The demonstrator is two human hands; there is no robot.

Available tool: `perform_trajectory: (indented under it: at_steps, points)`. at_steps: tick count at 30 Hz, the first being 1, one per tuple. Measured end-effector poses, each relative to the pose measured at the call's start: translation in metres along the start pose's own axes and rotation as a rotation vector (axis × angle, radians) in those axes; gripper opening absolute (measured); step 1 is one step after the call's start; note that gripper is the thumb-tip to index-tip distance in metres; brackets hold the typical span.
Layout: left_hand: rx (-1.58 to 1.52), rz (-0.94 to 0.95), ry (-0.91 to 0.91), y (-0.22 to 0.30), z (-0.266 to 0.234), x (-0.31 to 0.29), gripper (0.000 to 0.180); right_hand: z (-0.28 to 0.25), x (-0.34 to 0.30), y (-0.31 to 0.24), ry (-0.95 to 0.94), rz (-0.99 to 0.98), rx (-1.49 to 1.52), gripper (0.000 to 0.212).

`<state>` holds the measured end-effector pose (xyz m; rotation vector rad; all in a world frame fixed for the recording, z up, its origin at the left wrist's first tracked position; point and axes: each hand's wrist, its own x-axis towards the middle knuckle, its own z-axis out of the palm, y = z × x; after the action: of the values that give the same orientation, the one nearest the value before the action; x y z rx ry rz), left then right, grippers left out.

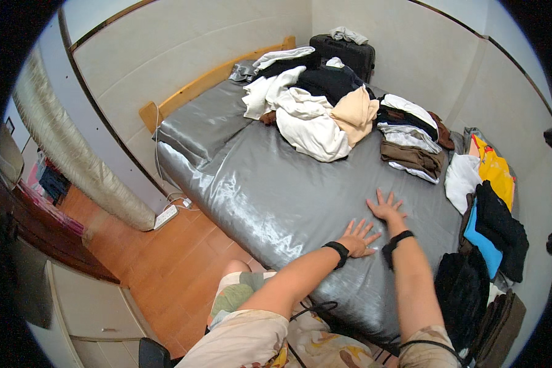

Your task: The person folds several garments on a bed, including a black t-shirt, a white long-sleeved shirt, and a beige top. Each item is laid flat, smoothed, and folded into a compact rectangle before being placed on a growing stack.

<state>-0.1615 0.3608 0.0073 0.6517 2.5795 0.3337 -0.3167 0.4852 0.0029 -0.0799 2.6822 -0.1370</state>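
Both of my hands rest on the shiny grey bed sheet [245,190] near the bed's front edge. My left hand [357,239] lies flat with its fingers spread, holding nothing. Just beyond it and to the right, my right hand [387,208] is also spread out on the sheet, with nothing in it. A black band circles each wrist. Farther back on the bed is a loose heap of clothes, with a white garment [313,126] in front and a beige garment [354,113] beside it. A stack of folded clothes [413,153] sits to the right of the heap.
More clothes line the bed's right side, among them a yellow garment [495,172], a blue one [483,239] and a black one [463,294]. A black suitcase [356,55] stands in the far corner. At the left are a power strip [166,217], a curtain [83,147] and a cabinet [92,300].
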Motion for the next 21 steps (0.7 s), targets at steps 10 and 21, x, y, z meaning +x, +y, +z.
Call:
perform_trajectory:
  at_steps: [10,21]
  points:
    - [0.015,0.051,0.072,-0.096,0.024,-0.102,0.072,-0.065,0.015,-0.138,0.621,-0.498,0.091,0.079]
    - [-0.033,-0.009,0.019,-0.096,0.02,-0.103,0.075,-0.032,0.035,-0.273,0.862,-0.508,-0.054,0.026]
